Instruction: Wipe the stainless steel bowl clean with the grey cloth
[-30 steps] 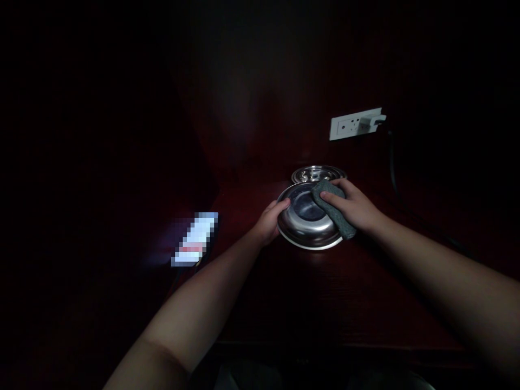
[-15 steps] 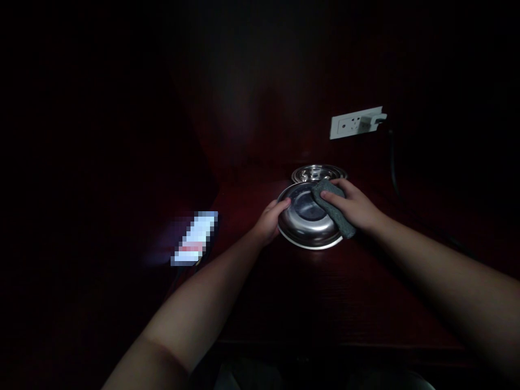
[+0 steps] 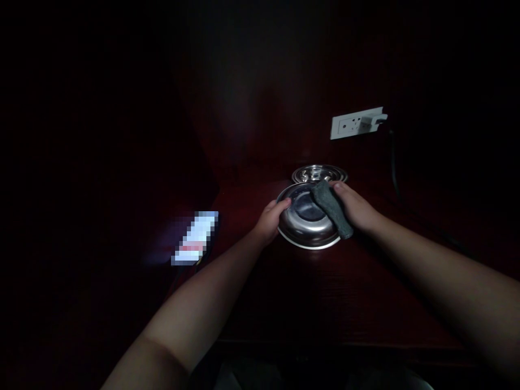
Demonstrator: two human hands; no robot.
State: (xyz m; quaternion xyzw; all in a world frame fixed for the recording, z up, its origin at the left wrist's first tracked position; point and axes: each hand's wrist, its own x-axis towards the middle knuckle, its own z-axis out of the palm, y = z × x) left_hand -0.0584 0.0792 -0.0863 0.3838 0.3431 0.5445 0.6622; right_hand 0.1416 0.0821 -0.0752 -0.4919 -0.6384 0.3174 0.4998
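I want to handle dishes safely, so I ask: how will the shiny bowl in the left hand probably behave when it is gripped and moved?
The bowl is probably stiff: it looks metallic, with an evenly curved edge. Its smooth, shiny surface may slip in the left hand. Its rounded side could rock if pushed.

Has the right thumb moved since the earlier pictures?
Yes: judged against the wall socket, the right thumb has shifted rightward and slightly up in the view, toward the right edge of the grey-green cloth.

Two hands (image 3: 268, 222) (image 3: 355, 206), one cloth (image 3: 332, 208), dishes (image 3: 306, 222) (image 3: 319, 173) (at least two).
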